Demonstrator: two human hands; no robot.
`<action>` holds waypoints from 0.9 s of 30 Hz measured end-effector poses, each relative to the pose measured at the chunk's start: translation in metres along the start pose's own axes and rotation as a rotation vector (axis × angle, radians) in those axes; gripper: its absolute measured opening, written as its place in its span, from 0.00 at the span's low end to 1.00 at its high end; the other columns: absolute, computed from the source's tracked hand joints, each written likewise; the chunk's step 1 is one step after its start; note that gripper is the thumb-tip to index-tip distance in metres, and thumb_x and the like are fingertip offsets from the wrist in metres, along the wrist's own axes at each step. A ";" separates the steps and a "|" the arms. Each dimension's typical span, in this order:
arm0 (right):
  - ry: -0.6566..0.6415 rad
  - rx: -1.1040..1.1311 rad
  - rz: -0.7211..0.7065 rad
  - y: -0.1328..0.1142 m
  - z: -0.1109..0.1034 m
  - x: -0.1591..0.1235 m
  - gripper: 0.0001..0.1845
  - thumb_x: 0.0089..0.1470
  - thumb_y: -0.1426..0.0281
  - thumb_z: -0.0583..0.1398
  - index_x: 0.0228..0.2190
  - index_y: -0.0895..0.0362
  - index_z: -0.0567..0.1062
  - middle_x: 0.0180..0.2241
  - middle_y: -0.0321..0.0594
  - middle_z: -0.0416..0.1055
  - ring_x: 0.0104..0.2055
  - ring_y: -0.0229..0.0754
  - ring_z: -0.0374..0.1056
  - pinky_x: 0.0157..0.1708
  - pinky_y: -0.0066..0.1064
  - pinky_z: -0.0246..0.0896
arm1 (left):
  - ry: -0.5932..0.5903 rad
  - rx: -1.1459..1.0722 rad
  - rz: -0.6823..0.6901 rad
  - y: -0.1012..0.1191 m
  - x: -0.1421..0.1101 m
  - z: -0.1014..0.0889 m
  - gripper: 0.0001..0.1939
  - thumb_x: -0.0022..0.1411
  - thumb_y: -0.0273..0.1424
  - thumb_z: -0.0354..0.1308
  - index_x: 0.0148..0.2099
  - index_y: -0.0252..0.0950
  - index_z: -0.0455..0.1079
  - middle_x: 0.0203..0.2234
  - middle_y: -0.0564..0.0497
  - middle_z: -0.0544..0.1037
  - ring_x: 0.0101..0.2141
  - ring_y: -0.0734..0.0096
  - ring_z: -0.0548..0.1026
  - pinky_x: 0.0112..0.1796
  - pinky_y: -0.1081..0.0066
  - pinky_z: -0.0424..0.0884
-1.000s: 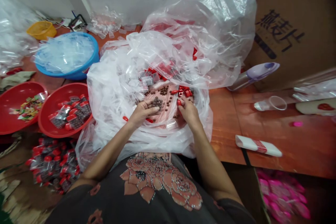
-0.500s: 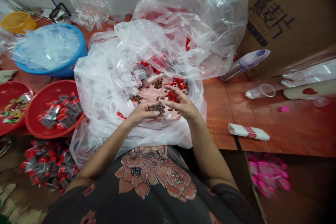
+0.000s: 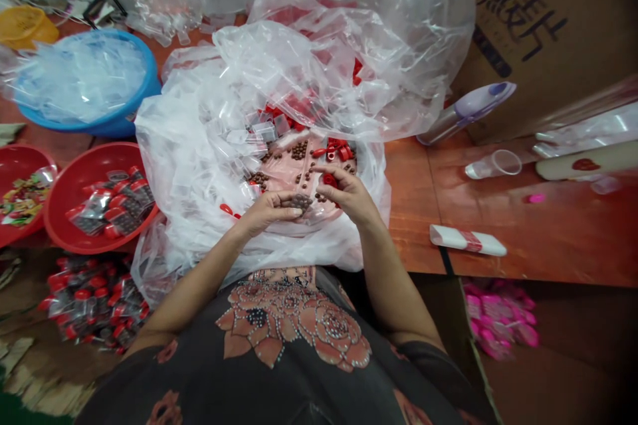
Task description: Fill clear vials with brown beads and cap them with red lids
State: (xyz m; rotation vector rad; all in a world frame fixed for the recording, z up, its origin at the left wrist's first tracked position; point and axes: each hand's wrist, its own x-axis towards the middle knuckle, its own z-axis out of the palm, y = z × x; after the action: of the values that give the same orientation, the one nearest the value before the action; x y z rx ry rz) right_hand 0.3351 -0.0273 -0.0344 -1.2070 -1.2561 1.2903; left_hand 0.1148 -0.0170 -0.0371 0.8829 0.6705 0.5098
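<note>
Between the thumb and fingers of my left hand [image 3: 272, 211] is a small clear container [image 3: 301, 202] filled with brown beads. Close by on the right, my right hand [image 3: 346, 194] holds a red cap [image 3: 329, 179] in its curled fingers, apart from the container. Below both hands lies a pinkish surface [image 3: 282, 179] strewn with loose brown beads [image 3: 300, 150]. Red caps [image 3: 341, 149] are heaped just beyond my right hand. Empty clear containers [image 3: 264, 131] lie further back, partly under plastic sheeting.
Crumpled clear plastic [image 3: 194, 139] surrounds the work area. To the left stand a blue basin [image 3: 130, 109] and a red bowl [image 3: 64, 222] of filled, red-capped containers. A purple-lidded bottle [image 3: 466, 109], a clear cup [image 3: 493, 165] and a cardboard box [image 3: 588, 46] are on the right.
The view has shifted slightly, so most things sit a little higher in it. My right hand's fingers have closed in around the red cap; my left hand keeps the container.
</note>
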 end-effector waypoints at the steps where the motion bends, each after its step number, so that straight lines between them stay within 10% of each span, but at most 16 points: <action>1: 0.100 0.053 0.029 0.005 -0.001 0.001 0.23 0.50 0.59 0.67 0.48 0.50 0.76 0.32 0.30 0.74 0.26 0.32 0.64 0.28 0.26 0.64 | 0.008 0.007 0.008 0.000 -0.001 0.000 0.20 0.51 0.30 0.71 0.49 0.36 0.79 0.44 0.42 0.82 0.41 0.62 0.82 0.43 0.63 0.79; 5: 0.331 0.270 0.127 0.022 -0.002 0.004 0.20 0.55 0.49 0.60 0.40 0.52 0.72 0.30 0.33 0.76 0.24 0.32 0.65 0.23 0.25 0.62 | 0.027 0.041 0.036 -0.004 -0.002 0.003 0.18 0.52 0.30 0.70 0.47 0.38 0.79 0.42 0.44 0.82 0.40 0.64 0.81 0.42 0.65 0.78; 16: 0.285 0.304 0.162 0.003 0.020 -0.019 0.21 0.47 0.54 0.69 0.38 0.49 0.69 0.28 0.27 0.71 0.26 0.34 0.71 0.25 0.25 0.68 | 0.065 0.191 0.158 -0.023 0.003 0.014 0.18 0.56 0.34 0.67 0.50 0.39 0.79 0.43 0.45 0.82 0.40 0.66 0.80 0.43 0.65 0.77; 27: 0.198 -0.490 -0.229 -0.012 0.029 -0.041 0.12 0.62 0.57 0.59 0.33 0.47 0.80 0.32 0.37 0.73 0.38 0.42 0.69 0.41 0.38 0.66 | 0.208 0.206 0.279 -0.022 -0.004 0.022 0.15 0.58 0.35 0.66 0.48 0.39 0.79 0.42 0.47 0.81 0.40 0.65 0.78 0.40 0.66 0.78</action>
State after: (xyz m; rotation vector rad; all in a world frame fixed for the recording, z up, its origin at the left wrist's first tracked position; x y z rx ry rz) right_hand 0.3091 -0.0696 -0.0214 -1.4368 -1.5609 0.6951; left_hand 0.1308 -0.0425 -0.0439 1.1359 0.8041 0.8008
